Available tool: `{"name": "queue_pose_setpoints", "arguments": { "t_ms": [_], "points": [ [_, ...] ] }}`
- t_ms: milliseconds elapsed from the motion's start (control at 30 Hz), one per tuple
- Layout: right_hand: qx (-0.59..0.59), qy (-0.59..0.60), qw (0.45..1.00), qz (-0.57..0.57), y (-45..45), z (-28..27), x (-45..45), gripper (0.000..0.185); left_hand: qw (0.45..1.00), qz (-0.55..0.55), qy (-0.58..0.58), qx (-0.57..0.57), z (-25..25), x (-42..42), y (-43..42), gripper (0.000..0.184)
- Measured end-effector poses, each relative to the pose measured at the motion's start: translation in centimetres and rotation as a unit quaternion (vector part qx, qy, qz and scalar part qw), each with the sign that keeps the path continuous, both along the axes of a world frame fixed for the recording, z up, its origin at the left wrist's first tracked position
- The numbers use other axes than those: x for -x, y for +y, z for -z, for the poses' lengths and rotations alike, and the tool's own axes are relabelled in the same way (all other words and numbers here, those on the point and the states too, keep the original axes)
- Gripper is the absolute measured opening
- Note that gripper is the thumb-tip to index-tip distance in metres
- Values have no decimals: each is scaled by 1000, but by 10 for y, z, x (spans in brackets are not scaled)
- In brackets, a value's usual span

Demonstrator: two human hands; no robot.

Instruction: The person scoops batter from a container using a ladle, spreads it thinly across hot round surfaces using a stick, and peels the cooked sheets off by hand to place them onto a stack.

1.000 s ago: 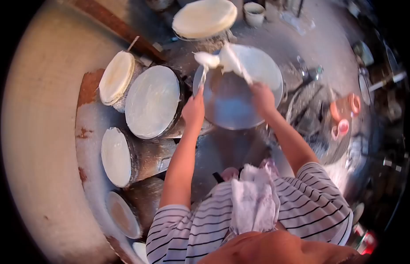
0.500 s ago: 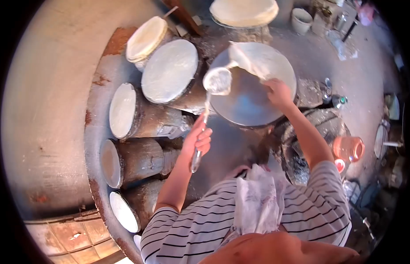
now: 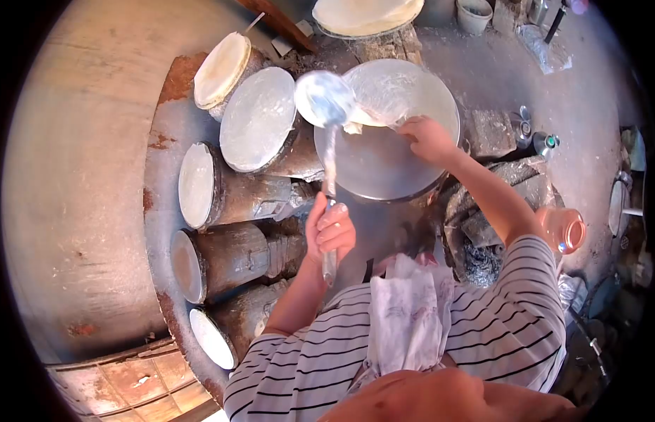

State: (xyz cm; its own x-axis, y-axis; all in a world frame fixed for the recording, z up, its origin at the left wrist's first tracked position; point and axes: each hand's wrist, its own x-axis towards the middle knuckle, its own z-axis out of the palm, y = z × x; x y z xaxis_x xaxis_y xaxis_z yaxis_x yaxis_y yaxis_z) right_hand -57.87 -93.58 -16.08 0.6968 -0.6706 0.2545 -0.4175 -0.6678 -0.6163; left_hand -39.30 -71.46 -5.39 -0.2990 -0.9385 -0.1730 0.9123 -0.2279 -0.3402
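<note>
My left hand (image 3: 330,232) is wrapped round the handle of a ladle (image 3: 325,98), whose round bowl is raised over the left edge of a large round griddle (image 3: 384,165). Over the griddle, my right hand (image 3: 427,138) is closed on the end of a tool with a pale, batter-coated blade (image 3: 370,119). The ladle bowl partly overlaps that blade in view. A thin whitish layer covers the far part of the griddle, while its near part is bare and grey.
Several round plates on drum stoves, one a white-coated plate (image 3: 258,119), stand at the left. A stack of flatbreads (image 3: 368,17) is at the back, beside a bucket (image 3: 474,15). At the right are an orange jar (image 3: 563,229) and a stone block (image 3: 491,132).
My left hand has turned the ladle, and its bowl has risen to the griddle's left edge. The blade in my right hand has swung lower and flatter. The camera view has shifted slightly.
</note>
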Motion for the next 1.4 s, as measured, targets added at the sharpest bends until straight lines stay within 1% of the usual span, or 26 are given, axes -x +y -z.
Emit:
{"name": "queue_pose_setpoints", "arguments": {
  "t_ms": [67,133,200,300,333,433,467,500,567,600,633,667,700,767,800,833,900,967,1000,1033,1100,1167,1200,1233,1333,1400],
  "points": [
    [7,-5,1000,-19,9,1,-3,31,992,1,-63,105,-23,0,4,46],
    [-17,-64,998,23,-12,6,15,25,986,-14,-117,117,-32,-7,-1,46],
    [-24,-123,991,51,-48,8,30,20,988,-65,-128,56,-21,-13,-12,45],
    [-7,5,1000,-23,-62,5,11,23,996,-88,6,-21,31,-23,-30,40],
    [-18,-58,997,-52,-44,9,0,30,995,-99,8,-30,36,-22,-26,39],
    [-50,-54,992,-100,-11,9,13,29,992,-122,1,-38,13,-25,9,40],
    [-51,-55,990,-116,-7,5,23,27,991,-127,-32,-16,-1,-29,18,40],
    [-95,-46,989,-105,-11,-2,28,27,988,-132,-77,11,-9,-37,27,39],
    [-180,-35,980,-76,-30,-12,31,28,983,-153,-101,5,-19,-40,23,38],
    [-147,-62,987,-25,-47,4,21,31,986,-141,-93,0,-10,-47,16,38],
    [-103,-54,991,-60,-48,12,16,31,988,-126,-84,-3,2,-54,6,37],
    [-59,-45,993,-95,-49,19,11,31,987,-138,-59,-50,10,-58,1,36],
    [-14,-40,991,-125,-52,20,5,31,989,-127,-56,-58,7,-64,2,37],
    [-81,1,985,-153,-42,-8,42,34,989,-110,-36,-87,1,-72,23,38],
    [-134,28,977,-162,-36,-16,65,35,989,-86,-78,-89,-6,-76,36,36],
    [-184,29,975,-122,-33,-13,84,35,986,-75,-89,-117,-13,-82,46,36],
    [-271,28,961,-41,-28,-9,113,36,991,-55,-63,-107,-4,-82,44,37],
    [-194,-47,977,73,3,1,84,36,982,-17,-124,-143,28,-74,21,37],
    [-202,-40,977,48,17,-3,73,36,977,-27,-125,-172,37,-66,12,37],
    [-46,-46,998,-9,25,4,71,34,983,-18,-80,-165,45,-64,10,35],
    [-35,-5,999,-35,35,-11,78,32,980,3,-118,-160,46,-61,14,35],
    [-56,-32,995,79,39,0,84,33,978,13,-165,-125,52,-62,21,35],
    [-18,-41,995,93,36,21,80,31,980,11,-122,-159,46,-57,16,35],
    [-16,-65,995,74,49,13,70,31,981,8,-116,-156,47,-55,14,35],
    [43,-2,999,27,89,11,55,35,982,6,-127,-139,35,-65,13,34],
    [57,15,995,75,136,0,66,35,996,47,-28,-63,7,-83,34,35]
  ]
}}
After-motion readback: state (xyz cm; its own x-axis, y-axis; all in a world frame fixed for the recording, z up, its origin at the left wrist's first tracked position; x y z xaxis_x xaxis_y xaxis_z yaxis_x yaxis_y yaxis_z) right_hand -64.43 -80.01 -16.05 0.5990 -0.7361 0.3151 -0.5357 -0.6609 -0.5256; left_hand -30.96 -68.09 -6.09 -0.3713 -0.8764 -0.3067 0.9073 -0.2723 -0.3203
